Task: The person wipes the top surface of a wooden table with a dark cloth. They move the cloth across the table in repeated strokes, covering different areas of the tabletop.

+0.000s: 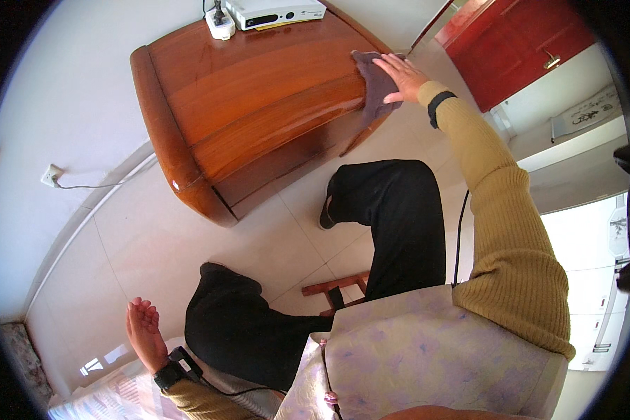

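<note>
A glossy reddish-brown wooden cabinet [257,89] stands before me, its top curved by the lens. My right hand [403,79] lies flat with spread fingers on a dark purple-grey cloth [376,84]. That cloth drapes over the cabinet's right edge and hangs partly down its side. Low on the left, my left hand [146,331] is held in the air away from the cabinet, half curled, with nothing in it. A black device [185,363] with a cable is strapped at the left wrist.
A white set-top box [278,13] and a white power strip [220,25] with a black plug sit at the cabinet's back. A wall socket [52,175] feeds a cord at left. Below me is a wooden stool [341,289]. A red door [520,47] stands at upper right.
</note>
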`<state>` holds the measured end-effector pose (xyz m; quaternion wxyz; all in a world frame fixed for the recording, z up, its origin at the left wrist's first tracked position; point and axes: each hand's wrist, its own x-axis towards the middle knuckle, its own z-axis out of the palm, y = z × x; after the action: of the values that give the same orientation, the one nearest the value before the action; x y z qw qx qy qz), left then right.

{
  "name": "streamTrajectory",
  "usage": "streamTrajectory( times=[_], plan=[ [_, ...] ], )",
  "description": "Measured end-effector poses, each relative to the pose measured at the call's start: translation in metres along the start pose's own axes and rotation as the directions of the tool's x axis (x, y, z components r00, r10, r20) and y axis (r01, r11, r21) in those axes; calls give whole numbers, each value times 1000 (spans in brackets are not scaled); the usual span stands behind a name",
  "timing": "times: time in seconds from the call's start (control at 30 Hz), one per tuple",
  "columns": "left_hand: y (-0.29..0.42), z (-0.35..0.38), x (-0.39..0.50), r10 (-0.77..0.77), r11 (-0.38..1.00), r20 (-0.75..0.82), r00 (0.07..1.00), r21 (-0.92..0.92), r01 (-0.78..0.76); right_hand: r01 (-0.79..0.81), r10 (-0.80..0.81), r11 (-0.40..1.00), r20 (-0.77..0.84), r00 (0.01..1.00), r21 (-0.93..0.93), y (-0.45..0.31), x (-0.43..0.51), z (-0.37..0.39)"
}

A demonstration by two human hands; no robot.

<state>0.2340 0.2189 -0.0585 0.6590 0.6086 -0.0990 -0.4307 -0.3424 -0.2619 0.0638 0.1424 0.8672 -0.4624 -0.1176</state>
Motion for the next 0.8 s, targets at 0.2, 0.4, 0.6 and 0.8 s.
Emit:
streamTrajectory(
  times=[0.2,0.4,0.6,0.8],
  plan=[
    [-1,1,-2,-3,1000,-21,1000,11,3,-188,170,974,144,975,124,27,1,6],
    [-2,5,0,-15,1000,-50,999,22,16,-248,206,936,180,962,251,32,6,11],
    [0,8,-1,8,1000,1,1000,9,-9,-465,467,786,102,878,407,13,5,37],
    [0,11,-1,5,1000,-26,1000,5,-4,-653,872,389,-31,488,650,-32,33,115]
  ],
)
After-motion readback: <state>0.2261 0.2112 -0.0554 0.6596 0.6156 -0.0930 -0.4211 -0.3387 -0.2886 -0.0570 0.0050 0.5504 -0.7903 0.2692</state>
